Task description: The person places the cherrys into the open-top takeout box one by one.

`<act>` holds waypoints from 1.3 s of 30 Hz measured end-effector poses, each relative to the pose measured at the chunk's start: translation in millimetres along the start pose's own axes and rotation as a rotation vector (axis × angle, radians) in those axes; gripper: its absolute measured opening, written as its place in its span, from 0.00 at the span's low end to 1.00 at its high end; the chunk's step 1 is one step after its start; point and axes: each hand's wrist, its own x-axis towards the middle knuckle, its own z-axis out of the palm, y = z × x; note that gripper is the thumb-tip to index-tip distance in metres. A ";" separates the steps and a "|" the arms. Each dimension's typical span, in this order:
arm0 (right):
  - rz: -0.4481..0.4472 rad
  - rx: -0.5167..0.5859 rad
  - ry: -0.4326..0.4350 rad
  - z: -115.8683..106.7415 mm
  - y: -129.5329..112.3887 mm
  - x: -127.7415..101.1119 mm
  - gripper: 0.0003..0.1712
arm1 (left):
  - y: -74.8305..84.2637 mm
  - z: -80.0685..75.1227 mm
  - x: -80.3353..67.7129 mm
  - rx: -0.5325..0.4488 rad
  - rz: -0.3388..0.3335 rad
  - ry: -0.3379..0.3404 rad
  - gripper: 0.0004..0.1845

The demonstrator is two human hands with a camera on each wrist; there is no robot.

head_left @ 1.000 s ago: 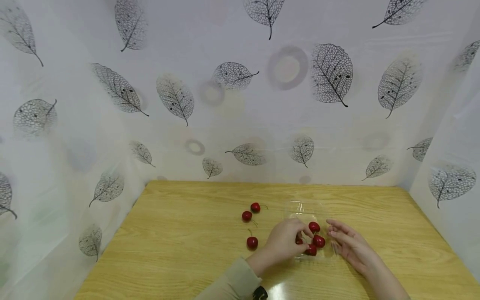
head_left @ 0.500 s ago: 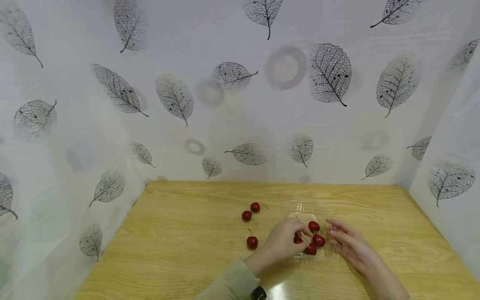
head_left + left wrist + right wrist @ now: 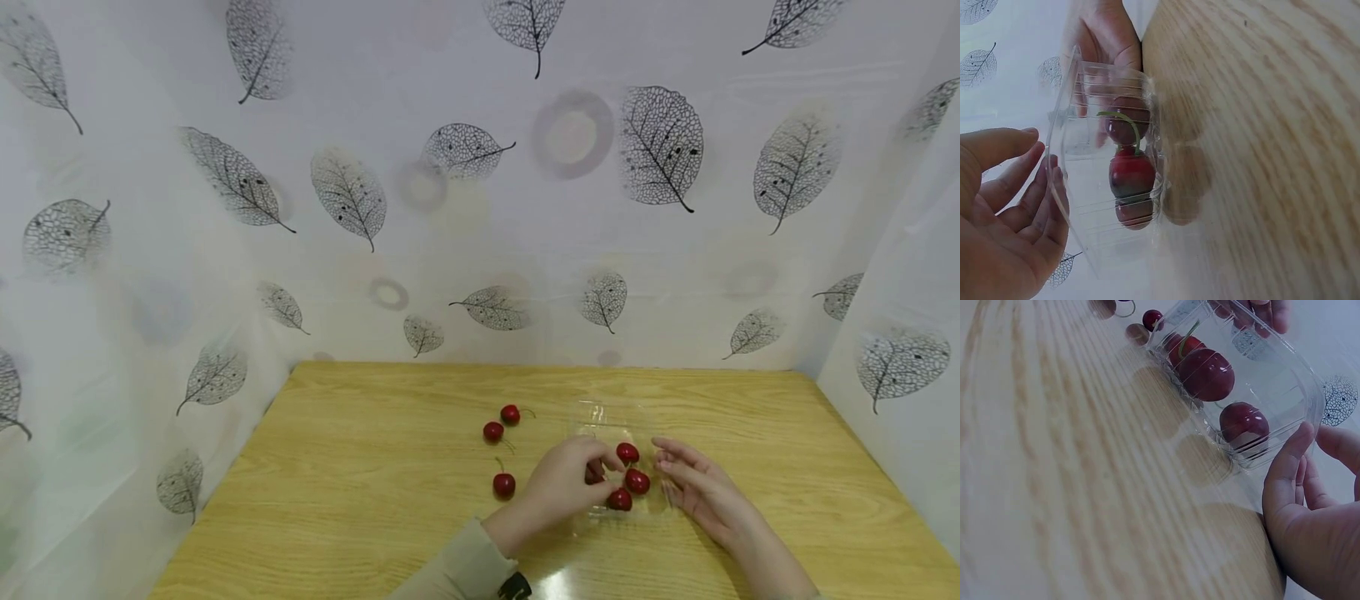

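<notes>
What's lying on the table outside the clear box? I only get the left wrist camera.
Observer: The head view shows three loose cherries on the table, left of the box.
Operator: How are they spread out?
Observer: Two sit close together farther back; the third is nearer the person.
Operator: Any stems on those three?
Observer: Yes, each has a thin stem.

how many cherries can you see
7 visible: three cherries on the table left of the clear box, four inside it, one of them mostly behind the left hand. More could be hidden there.
</notes>
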 end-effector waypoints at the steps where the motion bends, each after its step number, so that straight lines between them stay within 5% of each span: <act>1: 0.000 0.002 -0.002 -0.1 0.0 0.0 0.28 | 0.2 -1.1 -0.4 -0.004 0.004 0.002 0.09; 39: -0.015 0.024 -0.031 -2.5 2.1 0.7 0.29 | -33.5 -40.1 -28.4 -0.173 -0.045 0.193 0.08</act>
